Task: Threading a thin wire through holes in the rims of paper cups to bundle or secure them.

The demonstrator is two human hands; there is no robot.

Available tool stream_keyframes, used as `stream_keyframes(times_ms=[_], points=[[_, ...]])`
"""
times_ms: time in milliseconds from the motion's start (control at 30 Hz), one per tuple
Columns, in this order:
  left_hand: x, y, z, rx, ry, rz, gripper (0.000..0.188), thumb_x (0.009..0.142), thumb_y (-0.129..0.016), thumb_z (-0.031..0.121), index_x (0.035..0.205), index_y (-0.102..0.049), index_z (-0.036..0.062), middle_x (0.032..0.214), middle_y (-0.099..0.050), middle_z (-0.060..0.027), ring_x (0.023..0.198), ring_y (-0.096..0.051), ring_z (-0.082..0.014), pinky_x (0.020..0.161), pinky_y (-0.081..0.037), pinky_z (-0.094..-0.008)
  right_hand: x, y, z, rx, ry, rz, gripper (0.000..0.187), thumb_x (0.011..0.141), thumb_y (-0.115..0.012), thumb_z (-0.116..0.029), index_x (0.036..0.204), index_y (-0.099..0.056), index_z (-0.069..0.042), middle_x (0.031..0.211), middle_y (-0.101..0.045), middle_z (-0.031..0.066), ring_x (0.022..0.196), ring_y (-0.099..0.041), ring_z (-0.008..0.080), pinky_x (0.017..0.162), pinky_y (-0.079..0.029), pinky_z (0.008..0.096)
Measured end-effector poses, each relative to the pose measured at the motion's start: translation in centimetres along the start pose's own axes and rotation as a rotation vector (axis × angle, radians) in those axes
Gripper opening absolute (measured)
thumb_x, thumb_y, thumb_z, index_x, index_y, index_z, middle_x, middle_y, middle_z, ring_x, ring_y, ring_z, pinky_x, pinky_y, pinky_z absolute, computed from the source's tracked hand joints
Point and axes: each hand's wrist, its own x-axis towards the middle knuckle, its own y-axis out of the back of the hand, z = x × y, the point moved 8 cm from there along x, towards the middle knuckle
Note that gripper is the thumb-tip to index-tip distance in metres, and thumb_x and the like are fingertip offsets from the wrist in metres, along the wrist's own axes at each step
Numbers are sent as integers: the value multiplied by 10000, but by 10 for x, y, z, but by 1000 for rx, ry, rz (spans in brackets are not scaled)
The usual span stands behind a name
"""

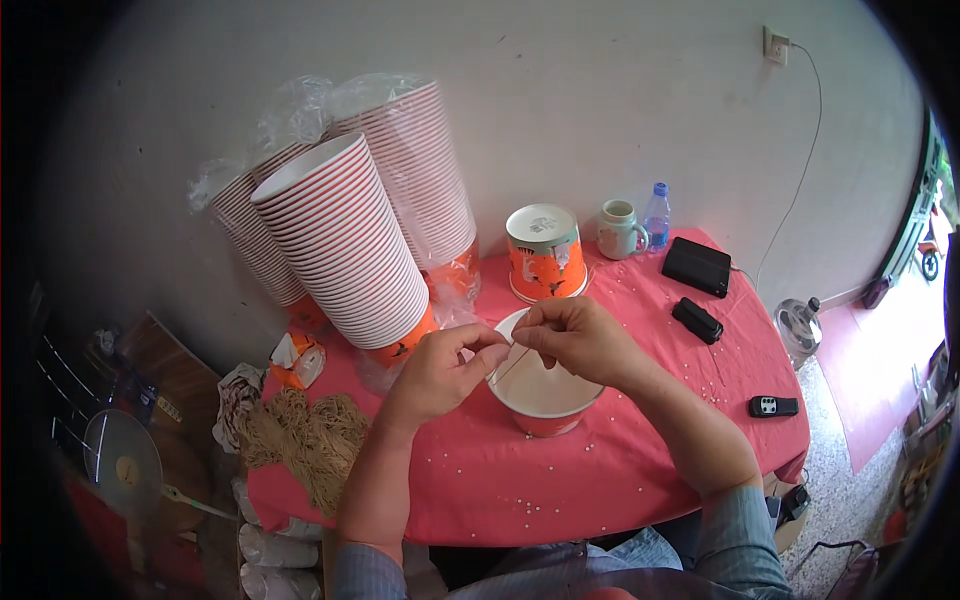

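Observation:
Both hands meet over an open white paper bucket (545, 412) with an orange-red outside. My left hand (445, 368) is closed in a pinch at its left rim, thumb against fingers. Just right of it, my right hand (575, 340) pinches too, held above the opening. A thin pale string (508, 368) runs between the fingertips and hangs down toward the bucket; its ends are hard to make out. A heap of tan strings (310, 440) lies at the left of the table, near my left forearm.
Tall nested bucket stacks (345, 240), some in clear plastic, lean at the back left. An upturned orange bucket (546, 255), a mug (619, 232), a water bottle (657, 215) and black cases (697, 266) stand behind. Small white beads (528, 508) dot the red tablecloth (455, 515).

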Motion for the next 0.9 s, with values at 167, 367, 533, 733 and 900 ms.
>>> stream_keyframes(times_ms=[167, 367, 533, 733, 900], points=[[3, -11, -13, -25, 32, -71, 221, 1071, -722, 166, 1153, -790, -27, 933, -789, -37, 802, -647, -62, 735, -535, -274, 4, 5, 10, -19, -33, 36, 164, 1046, -723, -186, 1027, -771, -30, 755, -685, -5, 675, -638, 55, 605, -504, 268], [2, -31, -22, -276, 34, -118, 261, 1086, -711, 215, 1144, -726, -39, 951, -786, -97, 776, -714, -97, 649, -549, -238, 4, 2, 9, -32, 0, 18, 166, 1030, -725, -196, 1047, -768, -36, 763, -696, -1, 677, -657, 66, 591, -514, 276], [3, -33, -17, -604, 316, -77, 206, 1115, -642, 220, 1129, -650, 14, 906, -769, -110, 604, -706, -141, 437, -472, -228, -6, 19, -12, -197, -51, 61, 197, 1073, -704, -146, 1234, -728, -34, 818, -691, 9, 714, -648, 57, 605, -521, 259], [3, -33, -31, -533, 326, -5, 178, 1094, -676, 200, 1102, -683, 22, 749, -673, -26, 519, -594, -86, 425, -404, -221, -18, 22, -31, -189, 24, -111, 241, 1073, -675, -108, 1305, -702, -48, 867, -708, 30, 772, -685, 91, 681, -568, 284], [-1, -47, -16, -190, 246, -111, 227, 1095, -694, 182, 1153, -747, -32, 843, -712, 2, 664, -585, -28, 576, -450, -220, -15, 22, -30, -171, 193, -79, 247, 1053, -674, -82, 1294, -704, -35, 937, -749, 53, 899, -738, 123, 816, -604, 316]])
